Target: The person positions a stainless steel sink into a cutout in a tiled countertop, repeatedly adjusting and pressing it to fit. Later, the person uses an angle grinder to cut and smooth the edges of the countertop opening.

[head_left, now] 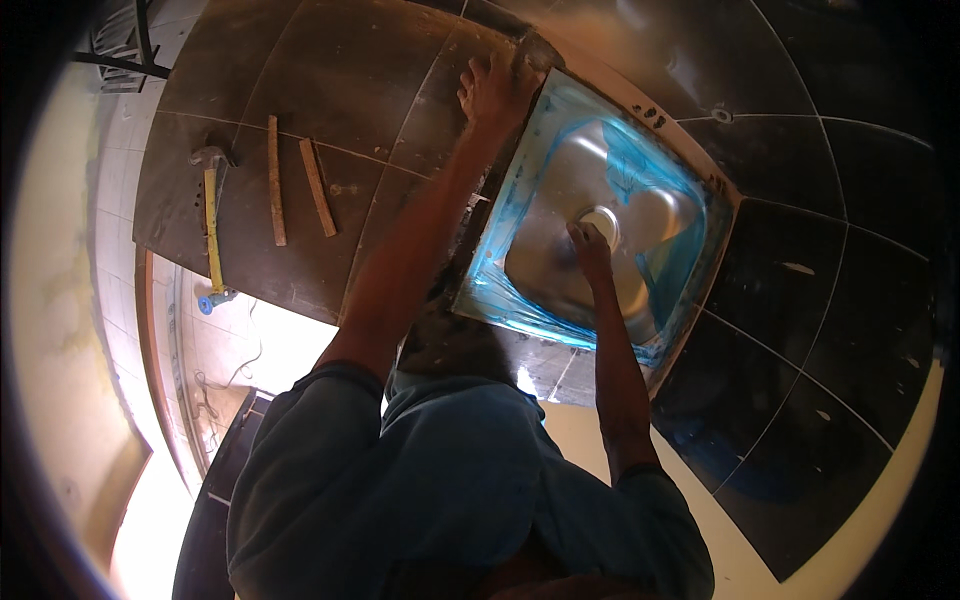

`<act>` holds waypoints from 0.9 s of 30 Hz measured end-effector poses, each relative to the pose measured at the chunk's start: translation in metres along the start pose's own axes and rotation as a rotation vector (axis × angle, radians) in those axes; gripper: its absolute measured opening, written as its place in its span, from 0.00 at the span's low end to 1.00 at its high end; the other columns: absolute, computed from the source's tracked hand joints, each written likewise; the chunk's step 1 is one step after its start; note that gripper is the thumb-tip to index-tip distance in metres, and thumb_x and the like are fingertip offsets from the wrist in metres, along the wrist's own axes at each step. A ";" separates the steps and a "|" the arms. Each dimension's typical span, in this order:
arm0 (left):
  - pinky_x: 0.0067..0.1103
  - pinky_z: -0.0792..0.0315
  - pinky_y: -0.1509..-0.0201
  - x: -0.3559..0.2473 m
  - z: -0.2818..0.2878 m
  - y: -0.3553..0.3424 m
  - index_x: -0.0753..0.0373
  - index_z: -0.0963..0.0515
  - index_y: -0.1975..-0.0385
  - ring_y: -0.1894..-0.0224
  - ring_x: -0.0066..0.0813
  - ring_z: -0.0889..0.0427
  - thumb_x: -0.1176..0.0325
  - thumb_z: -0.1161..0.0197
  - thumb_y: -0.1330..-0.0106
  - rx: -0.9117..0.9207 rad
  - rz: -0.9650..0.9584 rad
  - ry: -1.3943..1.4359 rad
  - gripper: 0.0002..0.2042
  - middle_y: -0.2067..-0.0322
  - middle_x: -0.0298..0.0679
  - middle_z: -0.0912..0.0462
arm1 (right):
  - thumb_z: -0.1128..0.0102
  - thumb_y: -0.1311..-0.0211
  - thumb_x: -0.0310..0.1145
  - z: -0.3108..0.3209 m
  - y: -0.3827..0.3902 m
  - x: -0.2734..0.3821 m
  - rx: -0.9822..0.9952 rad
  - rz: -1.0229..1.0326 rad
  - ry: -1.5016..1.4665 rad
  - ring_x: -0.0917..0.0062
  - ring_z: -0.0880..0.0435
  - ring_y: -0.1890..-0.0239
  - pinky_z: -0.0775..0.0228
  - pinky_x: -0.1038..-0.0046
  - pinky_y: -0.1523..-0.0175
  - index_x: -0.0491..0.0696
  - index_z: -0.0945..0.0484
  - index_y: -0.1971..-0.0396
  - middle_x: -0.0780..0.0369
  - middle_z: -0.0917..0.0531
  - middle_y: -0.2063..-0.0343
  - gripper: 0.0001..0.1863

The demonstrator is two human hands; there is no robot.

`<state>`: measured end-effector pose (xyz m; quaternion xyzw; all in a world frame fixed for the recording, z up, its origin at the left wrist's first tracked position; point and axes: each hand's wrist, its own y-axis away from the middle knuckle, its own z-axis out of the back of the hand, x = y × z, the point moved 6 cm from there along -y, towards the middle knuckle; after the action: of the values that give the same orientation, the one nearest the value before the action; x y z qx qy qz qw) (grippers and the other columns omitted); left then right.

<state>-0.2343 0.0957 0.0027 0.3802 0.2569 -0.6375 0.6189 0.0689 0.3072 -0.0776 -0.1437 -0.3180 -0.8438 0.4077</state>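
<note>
A steel sink with torn blue protective film sits in a cutout in the counter. My left hand rests at its upper left corner, fingers apart, on the counter edge. Inside the basin, my right hand has curled fingers at the round drain hole. The fingertips are hidden, and whether they grip anything is unclear.
Dark tiled countertop surrounds the sink. On the left lie two wooden strips and a hammer beside a yellow bar. A blue object, cables, a pale wall and a dark metal frame are also visible.
</note>
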 end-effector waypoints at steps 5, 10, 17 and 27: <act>0.54 0.44 0.27 -0.013 -0.019 -0.032 0.59 0.34 0.29 0.28 0.67 0.40 0.32 0.36 0.40 0.056 0.103 0.033 0.45 0.30 0.60 0.39 | 0.42 0.30 0.53 -0.002 0.000 0.002 0.024 -0.007 -0.011 0.51 0.15 0.49 0.26 0.56 0.43 0.43 0.17 0.50 0.47 0.13 0.56 0.26; 0.54 0.50 0.24 -0.011 -0.017 -0.027 0.56 0.36 0.27 0.25 0.66 0.45 0.33 0.32 0.42 0.140 0.124 0.063 0.47 0.27 0.61 0.44 | 0.40 0.31 0.51 0.020 0.017 0.008 -0.103 0.052 0.036 0.54 0.16 0.45 0.27 0.58 0.40 0.44 0.19 0.45 0.48 0.14 0.51 0.27; 0.51 0.52 0.22 0.076 0.043 0.107 0.57 0.48 0.22 0.22 0.68 0.54 0.38 0.28 0.44 0.244 -0.065 0.097 0.54 0.24 0.65 0.55 | 0.40 0.25 0.37 0.124 0.213 0.089 -0.480 0.079 -0.245 0.61 0.16 0.49 0.27 0.65 0.41 0.41 0.18 0.49 0.51 0.14 0.53 0.16; 0.42 0.42 0.23 0.166 0.170 0.356 0.63 0.45 0.24 0.24 0.57 0.42 0.48 0.22 0.43 0.621 0.103 0.089 0.51 0.27 0.58 0.43 | 0.42 0.25 0.35 -0.083 0.463 -0.123 -0.124 -0.581 -0.487 0.80 0.20 0.66 0.27 0.75 0.61 0.41 0.19 0.61 0.66 0.20 0.70 0.12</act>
<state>0.0975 -0.1749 0.0183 0.5908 0.0572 -0.6362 0.4928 0.5080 0.1106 -0.0077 -0.2683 -0.3813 -0.8830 0.0546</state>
